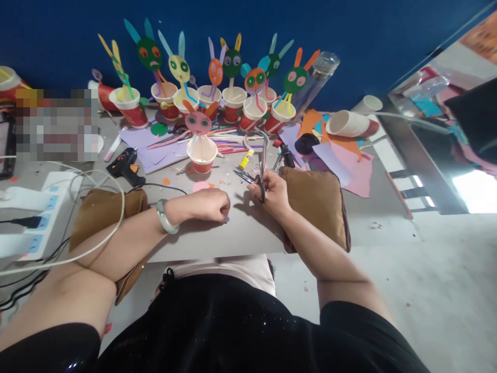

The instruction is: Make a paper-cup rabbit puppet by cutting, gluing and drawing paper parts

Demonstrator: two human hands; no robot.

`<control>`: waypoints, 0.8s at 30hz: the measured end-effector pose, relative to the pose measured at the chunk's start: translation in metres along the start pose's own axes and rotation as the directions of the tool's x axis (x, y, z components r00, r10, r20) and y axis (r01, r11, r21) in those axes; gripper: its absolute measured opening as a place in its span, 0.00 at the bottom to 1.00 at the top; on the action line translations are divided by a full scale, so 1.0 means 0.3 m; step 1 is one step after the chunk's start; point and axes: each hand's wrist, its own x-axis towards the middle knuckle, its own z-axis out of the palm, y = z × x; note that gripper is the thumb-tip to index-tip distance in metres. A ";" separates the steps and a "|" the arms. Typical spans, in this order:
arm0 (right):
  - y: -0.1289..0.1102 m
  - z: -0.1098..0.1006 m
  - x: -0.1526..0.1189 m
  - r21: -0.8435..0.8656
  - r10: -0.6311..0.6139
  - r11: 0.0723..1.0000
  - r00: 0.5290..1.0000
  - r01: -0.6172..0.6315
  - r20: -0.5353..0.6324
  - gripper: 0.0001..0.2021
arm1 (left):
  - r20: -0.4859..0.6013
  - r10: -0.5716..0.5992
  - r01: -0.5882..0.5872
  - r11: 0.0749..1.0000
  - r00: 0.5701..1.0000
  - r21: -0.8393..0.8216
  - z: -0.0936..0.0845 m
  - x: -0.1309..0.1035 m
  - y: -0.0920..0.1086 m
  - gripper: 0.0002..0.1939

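Observation:
My right hand point(273, 194) is closed on the dark handles of a pair of scissors point(262, 178), whose blades point up and away. My left hand point(212, 205), with a pale bangle point(167, 216) on its wrist, rests on the table, fingers curled; a tiny purple bit shows at its fingertips. A paper cup point(202, 160) with a pink rabbit-like face point(198, 123) stands beyond my left hand. Another pair of scissors point(244, 175) and a yellow glue stick point(246, 159) lie near my right hand. A pink paper piece point(202, 186) lies just past my left hand.
Several cups with paper rabbit faces point(254, 80) line the blue wall. A glue gun point(127, 167) and power strip point(48, 215) are at left. Brown cushions point(316, 204) lie under both forearms. Coloured paper point(355, 176), stacked cups point(349, 124) and a clear bottle point(316, 77) are at right.

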 end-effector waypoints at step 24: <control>0.000 0.011 -0.008 0.004 0.054 0.999 0.999 -0.054 0.009 0.28 | -0.371 -0.089 0.117 0.992 0.924 0.052 0.024 0.023 0.029 0.07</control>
